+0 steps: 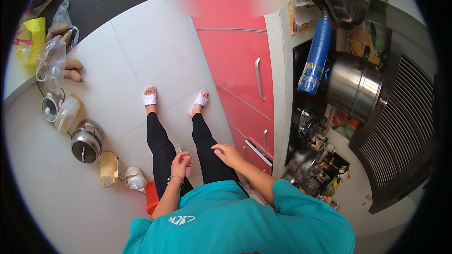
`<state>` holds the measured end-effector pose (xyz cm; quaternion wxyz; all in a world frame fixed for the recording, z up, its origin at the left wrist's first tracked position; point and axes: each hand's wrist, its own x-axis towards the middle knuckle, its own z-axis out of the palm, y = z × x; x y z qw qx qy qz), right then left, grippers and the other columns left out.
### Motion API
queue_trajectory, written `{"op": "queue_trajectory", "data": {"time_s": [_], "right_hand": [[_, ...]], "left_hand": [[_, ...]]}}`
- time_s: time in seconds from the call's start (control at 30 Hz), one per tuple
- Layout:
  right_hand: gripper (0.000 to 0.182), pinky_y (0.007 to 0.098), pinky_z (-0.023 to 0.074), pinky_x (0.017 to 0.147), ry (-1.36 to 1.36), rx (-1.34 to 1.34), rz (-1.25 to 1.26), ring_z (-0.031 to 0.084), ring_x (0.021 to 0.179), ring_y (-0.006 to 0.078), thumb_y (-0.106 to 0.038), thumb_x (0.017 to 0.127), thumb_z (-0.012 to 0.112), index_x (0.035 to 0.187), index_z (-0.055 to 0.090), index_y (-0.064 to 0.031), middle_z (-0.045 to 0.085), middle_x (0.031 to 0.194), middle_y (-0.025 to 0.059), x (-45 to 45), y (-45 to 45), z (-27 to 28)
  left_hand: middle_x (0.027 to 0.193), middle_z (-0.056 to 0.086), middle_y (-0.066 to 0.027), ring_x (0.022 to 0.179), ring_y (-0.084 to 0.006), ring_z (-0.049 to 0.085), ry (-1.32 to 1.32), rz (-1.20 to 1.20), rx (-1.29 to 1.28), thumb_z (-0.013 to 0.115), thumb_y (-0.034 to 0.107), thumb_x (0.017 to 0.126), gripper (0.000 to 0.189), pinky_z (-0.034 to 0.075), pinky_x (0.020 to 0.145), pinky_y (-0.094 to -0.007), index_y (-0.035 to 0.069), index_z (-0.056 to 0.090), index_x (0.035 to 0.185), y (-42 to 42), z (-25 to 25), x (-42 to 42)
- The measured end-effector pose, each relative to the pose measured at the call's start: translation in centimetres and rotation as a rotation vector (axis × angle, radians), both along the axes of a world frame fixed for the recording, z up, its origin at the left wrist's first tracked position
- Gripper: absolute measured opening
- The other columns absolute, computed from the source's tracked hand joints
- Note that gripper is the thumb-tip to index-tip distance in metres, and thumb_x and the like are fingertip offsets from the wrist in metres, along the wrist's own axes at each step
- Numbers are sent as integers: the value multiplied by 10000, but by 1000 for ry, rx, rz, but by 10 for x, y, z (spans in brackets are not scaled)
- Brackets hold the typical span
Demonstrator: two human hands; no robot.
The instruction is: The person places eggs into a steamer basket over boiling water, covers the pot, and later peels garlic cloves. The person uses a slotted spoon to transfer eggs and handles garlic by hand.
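Observation:
My left hand [181, 164] hangs in front of my left thigh with its fingers loosely bent and nothing visible in them. A bracelet [175, 179] circles that wrist. Over my right thigh is my right hand [227, 155], its thumb and forefinger apart and nothing seen in its grasp. Just right of the right forearm, a red drawer front with a white edge [259, 153] juts out from the red cabinets [240, 66]. Both feet, in pale slippers [150, 99], stand on the light tiled floor [141, 42].
Along the left stand a steel pot [86, 144], a cream jug [108, 169] and a white lidded pot [135, 178]. Sweet potatoes [73, 70] lie by plastic bags. To the right are a steel stockpot [353, 84], a blue-wrapped handle [316, 56] and a range hood [399, 123].

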<state>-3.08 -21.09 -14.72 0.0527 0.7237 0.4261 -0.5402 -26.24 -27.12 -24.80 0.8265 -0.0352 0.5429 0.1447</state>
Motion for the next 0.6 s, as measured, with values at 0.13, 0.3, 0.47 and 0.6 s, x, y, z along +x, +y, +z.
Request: {"op": "queue_trajectory", "data": {"time_s": [0.13, 0.3, 0.47, 0.6], "right_hand": [[197, 338, 517, 701, -18, 21, -24, 660, 759, 247, -152, 879, 587, 1028, 664, -48, 679, 885, 153, 1, -13, 5], [203, 337, 518, 706, -53, 79, -131, 663, 765, 243, -160, 875, 587, 1027, 667, -52, 680, 861, 153, 11, -27, 36], [205, 367, 514, 730, -56, 131, -231, 658, 799, 277, -189, 860, 584, 996, 668, -62, 682, 877, 146, 21, -33, 80], [228, 378, 519, 751, -13, 182, -269, 665, 790, 282, -197, 850, 559, 1000, 676, -72, 686, 871, 140, 24, -73, 84]], "left_hand": [[891, 617, -89, 726, -168, 631, -7, -15, 9, 525, 71, 918, 200, 529, 643, -277, 12, 557, 1106, 9, -1, -9], [872, 616, -93, 692, -188, 636, 21, -87, 60, 538, 72, 909, 192, 542, 615, -292, 12, 558, 1090, 21, 4, -24], [848, 616, -86, 653, -192, 634, 34, -183, 159, 555, 84, 904, 189, 546, 588, -283, 24, 553, 1083, 60, 16, -36], [842, 614, -67, 646, -188, 634, 112, -248, 222, 573, 126, 908, 201, 543, 542, -310, 58, 559, 1098, 92, 27, -57]]}}
